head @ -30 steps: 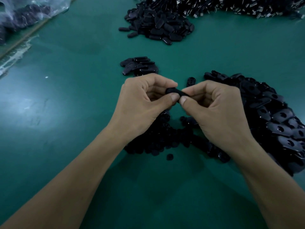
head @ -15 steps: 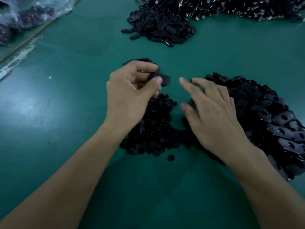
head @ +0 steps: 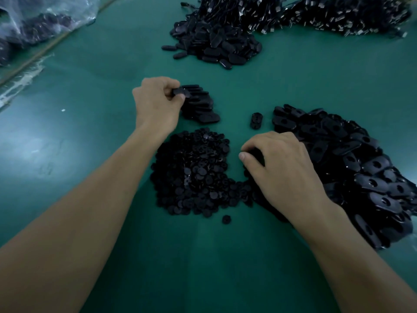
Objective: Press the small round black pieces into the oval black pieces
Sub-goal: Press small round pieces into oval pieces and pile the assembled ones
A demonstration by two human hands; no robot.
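Note:
My left hand [head: 155, 102] pinches an oval black piece [head: 180, 91] at the left edge of a small stack of oval pieces [head: 200, 107]. A heap of small round black pieces [head: 191, 172] lies in the middle of the green table. My right hand [head: 284, 170] rests with curled fingers on the gap between that heap and a big pile of oval pieces with holes [head: 352, 159] on the right. What its fingertips hold is hidden. One oval piece [head: 256, 120] lies alone above my right hand.
A further pile of oval pieces [head: 216, 44] and a pile of stringed parts [head: 338, 14] lie at the back. A clear plastic bag [head: 40, 21] sits at the back left. One round piece [head: 226, 219] lies loose near the heap's front.
The hands parted. My left hand carried the oval piece away to the small stack. My right hand came down toward the piles and curled its fingers.

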